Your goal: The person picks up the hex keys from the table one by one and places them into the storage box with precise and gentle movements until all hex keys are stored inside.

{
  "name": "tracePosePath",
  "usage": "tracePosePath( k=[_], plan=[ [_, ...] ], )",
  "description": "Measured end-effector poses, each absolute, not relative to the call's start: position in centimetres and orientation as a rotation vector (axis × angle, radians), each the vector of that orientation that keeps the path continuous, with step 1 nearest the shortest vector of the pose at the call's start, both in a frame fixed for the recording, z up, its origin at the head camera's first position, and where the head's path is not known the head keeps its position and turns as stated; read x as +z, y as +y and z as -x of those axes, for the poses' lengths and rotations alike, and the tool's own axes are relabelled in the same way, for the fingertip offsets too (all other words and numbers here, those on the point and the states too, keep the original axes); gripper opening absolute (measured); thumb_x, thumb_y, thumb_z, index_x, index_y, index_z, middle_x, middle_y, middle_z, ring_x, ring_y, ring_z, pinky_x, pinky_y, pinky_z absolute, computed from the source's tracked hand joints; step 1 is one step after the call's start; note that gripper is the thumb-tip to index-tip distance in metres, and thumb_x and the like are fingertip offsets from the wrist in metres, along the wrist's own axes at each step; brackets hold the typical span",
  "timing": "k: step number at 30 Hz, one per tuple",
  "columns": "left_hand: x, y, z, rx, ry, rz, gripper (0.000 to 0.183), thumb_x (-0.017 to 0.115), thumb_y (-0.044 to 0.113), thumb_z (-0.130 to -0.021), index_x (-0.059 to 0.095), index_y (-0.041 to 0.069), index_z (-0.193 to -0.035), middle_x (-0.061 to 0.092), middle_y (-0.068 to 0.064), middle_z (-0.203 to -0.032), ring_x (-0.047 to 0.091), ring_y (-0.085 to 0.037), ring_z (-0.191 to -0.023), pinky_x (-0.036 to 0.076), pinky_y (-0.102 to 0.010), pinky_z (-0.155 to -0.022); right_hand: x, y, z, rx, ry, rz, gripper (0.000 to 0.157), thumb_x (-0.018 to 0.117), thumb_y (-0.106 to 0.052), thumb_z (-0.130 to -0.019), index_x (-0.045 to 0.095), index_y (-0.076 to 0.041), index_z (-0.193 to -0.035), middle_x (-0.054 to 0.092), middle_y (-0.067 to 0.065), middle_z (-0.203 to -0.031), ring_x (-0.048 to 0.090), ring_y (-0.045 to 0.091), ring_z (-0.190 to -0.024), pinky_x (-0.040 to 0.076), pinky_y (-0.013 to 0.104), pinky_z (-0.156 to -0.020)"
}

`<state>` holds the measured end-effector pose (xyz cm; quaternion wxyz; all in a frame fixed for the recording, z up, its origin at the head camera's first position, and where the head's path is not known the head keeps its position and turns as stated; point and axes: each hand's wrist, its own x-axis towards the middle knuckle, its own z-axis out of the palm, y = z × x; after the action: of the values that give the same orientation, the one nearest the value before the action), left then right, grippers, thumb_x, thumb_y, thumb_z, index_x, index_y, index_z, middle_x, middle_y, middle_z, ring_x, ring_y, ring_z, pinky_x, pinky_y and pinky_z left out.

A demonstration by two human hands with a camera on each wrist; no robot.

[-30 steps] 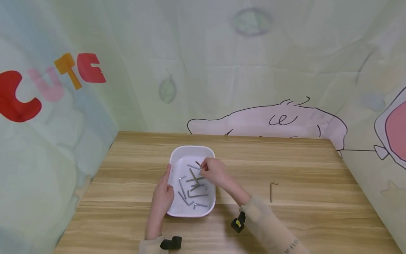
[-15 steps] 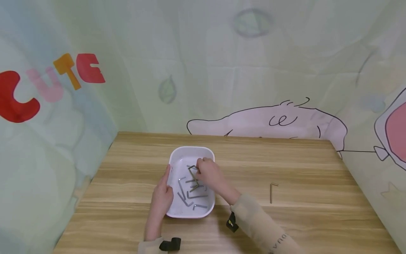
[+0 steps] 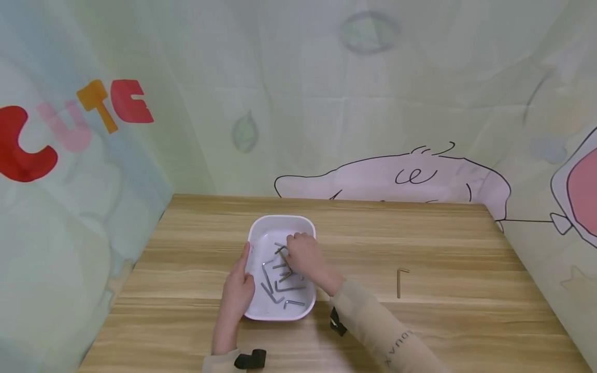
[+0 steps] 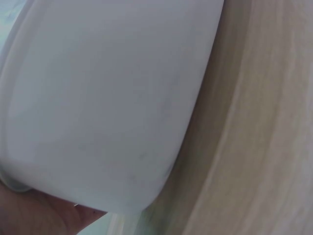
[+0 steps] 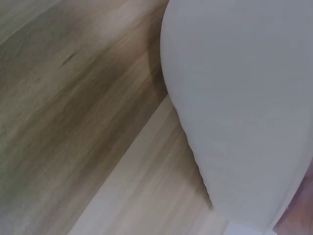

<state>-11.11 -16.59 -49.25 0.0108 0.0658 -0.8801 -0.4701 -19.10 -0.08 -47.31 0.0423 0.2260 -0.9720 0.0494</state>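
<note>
A white plastic tray (image 3: 275, 227) stands on the wooden table with several L-shaped hex keys (image 3: 295, 303) lying loose in it, some silver and some brassy. My left hand (image 3: 239, 290) grips the tray's left side, thumb at the rim and fingers along the outer wall. Inside the tray's upper right, my right hand (image 3: 307, 259) pinches a brassy hex key (image 3: 281, 249); its bent end sticks out left of the fingers, the rest hidden by them. Both wrist views are mostly filled by the tray's outer wall (image 4: 107, 98).
One brassy hex key (image 3: 398, 284) lies alone on the wooden table (image 3: 448, 243), right of the tray. A printed curtain (image 3: 298, 103) hangs behind the table and along its sides. Each wrist bears a small black camera (image 3: 251, 359).
My right hand has moved a little left and down into the tray, and the hex key in its fingers has gone lower, over the other keys. The left hand stays on the tray.
</note>
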Motion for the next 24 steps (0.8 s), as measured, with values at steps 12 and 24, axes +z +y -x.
tracePosePath(
  k=[12, 24],
  plan=[
    [-49.33, -16.54, 11.3, -1.476, -2.745, -0.218, 0.067, 0.038, -0.002, -0.092, 0.021, 0.019, -0.154, 0.027, -0.021, -0.157, 0.028, -0.041, -0.143, 0.026, -0.054, -0.117, -47.84, -0.31, 19.43, 0.054, -3.01, -0.689, 0.01, 0.063, -0.017, -0.083, 0.064, -0.008, -0.087, 0.064, 0.006, -0.078, 0.056, 0.02, -0.071, 0.047, 0.032, -0.068],
    [-49.3, -16.64, 11.11, -1.494, -2.741, -0.209, 0.067, 0.037, -0.003, -0.093, 0.021, 0.017, -0.154, 0.027, -0.021, -0.156, 0.027, -0.04, -0.143, 0.026, -0.053, -0.117, -47.57, -0.03, 18.92, 0.359, -2.974, -0.691, 0.009, 0.065, -0.017, -0.084, 0.061, -0.011, -0.078, 0.057, 0.001, -0.071, 0.048, 0.015, -0.065, 0.042, 0.027, -0.061]
  ],
)
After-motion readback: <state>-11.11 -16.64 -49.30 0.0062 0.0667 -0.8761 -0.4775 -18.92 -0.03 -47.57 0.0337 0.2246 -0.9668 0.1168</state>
